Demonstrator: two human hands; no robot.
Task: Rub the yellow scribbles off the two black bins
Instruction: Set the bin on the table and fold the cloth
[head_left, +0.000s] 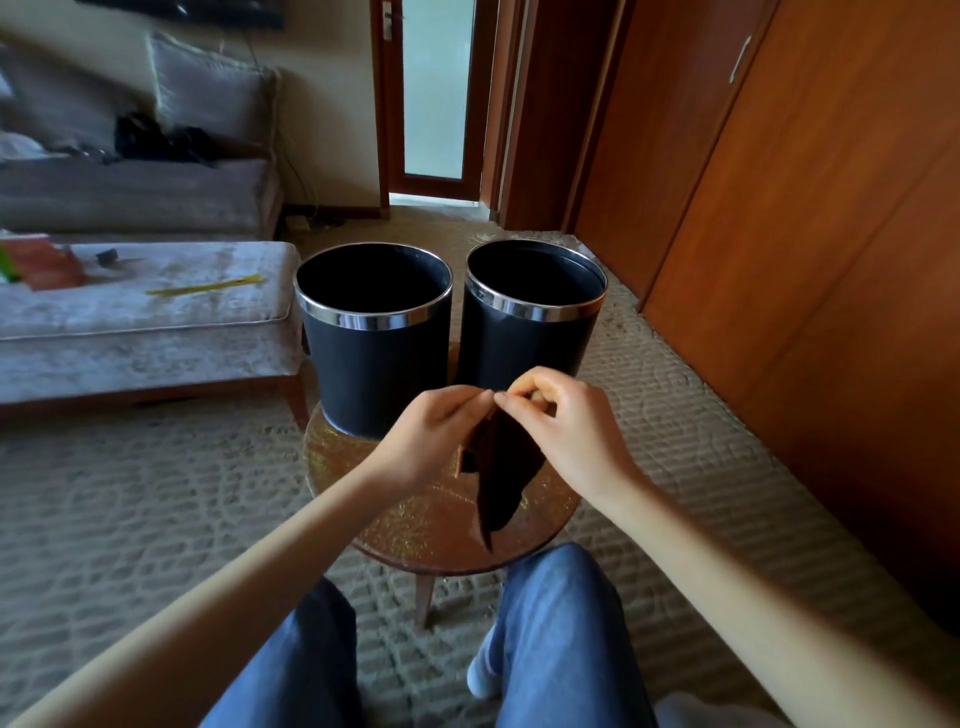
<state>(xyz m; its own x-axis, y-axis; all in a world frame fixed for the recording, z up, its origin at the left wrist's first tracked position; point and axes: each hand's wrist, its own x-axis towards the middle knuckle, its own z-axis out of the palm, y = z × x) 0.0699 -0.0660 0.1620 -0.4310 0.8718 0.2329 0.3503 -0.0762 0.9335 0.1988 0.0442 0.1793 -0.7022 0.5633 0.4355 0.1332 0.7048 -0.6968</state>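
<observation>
both bins stand upright at the far edge of the table (415, 525), left bin (376, 364) just beside right bin (524, 343). no yellow marks show on their near walls. left hand (431, 441) and right hand (561, 421) each pinch the top edge of the cloth (501, 467), which hangs limp over the table's middle. judgement: the cloth is soft and light; bunch it into a pad. the bins look light and smooth, likely to slide; steady each at its rim while rubbing.

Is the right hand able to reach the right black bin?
Probably yes: the right hand, pinching a dark brown cloth, is just in front of the right black silver-rimmed bin, with nothing between.
</observation>
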